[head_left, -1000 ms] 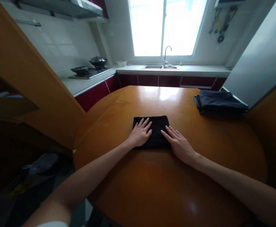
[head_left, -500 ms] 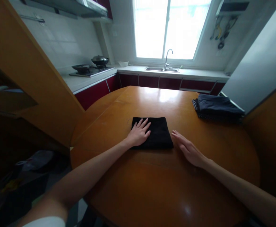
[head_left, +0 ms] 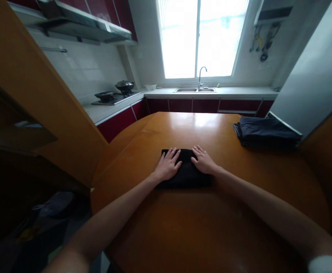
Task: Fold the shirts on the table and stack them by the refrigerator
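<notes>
A black folded piece of clothing (head_left: 186,176) lies flat on the wooden table (head_left: 177,220) in front of me. What kind of garment it is does not show. On its left part rests my left hand (head_left: 168,165), palm down with the fingers spread. My right hand (head_left: 203,160) lies on its right part, also flat with fingers apart. Both hands cover some of the cloth, and its side edges are partly hidden beneath them.
A stack of folded dark clothes (head_left: 264,131) sits at the table's far right. Beyond the table are a counter with a sink (head_left: 196,90) and a stove with a lidded wok (head_left: 124,85). A wooden door (head_left: 41,94) stands at left.
My right hand has moved left from the bare table beside the cloth onto its right part. My left hand stays on the cloth. The camera view has tilted slightly up.
</notes>
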Demonstrator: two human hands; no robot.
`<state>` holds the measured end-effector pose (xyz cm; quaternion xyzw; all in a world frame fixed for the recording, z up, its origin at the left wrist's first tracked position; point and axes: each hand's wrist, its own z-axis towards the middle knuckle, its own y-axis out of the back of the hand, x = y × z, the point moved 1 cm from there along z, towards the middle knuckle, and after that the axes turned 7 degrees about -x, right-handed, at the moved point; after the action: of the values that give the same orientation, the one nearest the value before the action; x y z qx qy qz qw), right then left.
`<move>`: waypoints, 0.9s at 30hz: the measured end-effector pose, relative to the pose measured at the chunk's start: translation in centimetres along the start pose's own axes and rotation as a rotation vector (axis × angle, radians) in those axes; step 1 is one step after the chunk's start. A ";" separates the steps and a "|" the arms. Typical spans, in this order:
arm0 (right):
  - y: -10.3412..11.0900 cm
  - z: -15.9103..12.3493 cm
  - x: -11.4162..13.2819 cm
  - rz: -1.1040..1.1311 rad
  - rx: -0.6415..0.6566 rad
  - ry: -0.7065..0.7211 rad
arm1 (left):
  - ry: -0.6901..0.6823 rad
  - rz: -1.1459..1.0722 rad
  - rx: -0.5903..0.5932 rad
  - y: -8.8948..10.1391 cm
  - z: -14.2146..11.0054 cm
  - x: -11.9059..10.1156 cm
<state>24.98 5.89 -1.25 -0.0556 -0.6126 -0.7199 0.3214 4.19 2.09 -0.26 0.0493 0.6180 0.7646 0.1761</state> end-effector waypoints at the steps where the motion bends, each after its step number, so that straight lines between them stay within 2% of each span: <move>1: 0.0 -0.1 -0.6 -0.011 0.005 -0.023 | 0.024 -0.008 -0.007 -0.1 -0.1 0.2; 6: 0.8 -1.0 -4.7 -0.088 -0.090 -0.123 | 0.260 -0.132 -0.024 -0.5 0.4 2.5; 9: 1.3 -1.2 -6.3 -0.048 -0.172 -0.134 | 0.428 -0.351 -0.081 -0.1 1.1 5.1; 13: 1.9 -1.2 -6.4 0.144 -0.305 -0.204 | 0.571 -0.561 -0.165 1.9 1.6 8.2; 15: 2.4 -1.3 -5.8 0.205 -0.354 -0.237 | 0.601 -0.610 -0.139 3.3 1.2 8.9; 17: 2.9 -1.5 -5.1 0.212 -0.376 -0.279 | 0.626 -0.702 -0.064 4.4 0.4 9.2; 19: 3.4 -1.8 -4.2 0.190 -0.347 -0.309 | 0.627 -0.866 0.069 5.3 -0.5 9.1; 22: 3.6 -2.4 -2.8 0.158 -0.215 -0.330 | 0.601 -1.106 0.266 5.9 -1.3 8.7; 24: 3.5 -2.8 -2.0 0.167 -0.139 -0.354 | 0.612 -1.129 0.291 6.0 -1.4 8.5; 27: 3.2 -2.8 -1.3 0.217 -0.084 -0.405 | 0.644 -0.995 0.269 6.0 -1.4 8.0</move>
<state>28.60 3.66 0.18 -0.2778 -0.6247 -0.6800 0.2649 -4.96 2.44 4.08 -0.4575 0.6804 0.4821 0.3086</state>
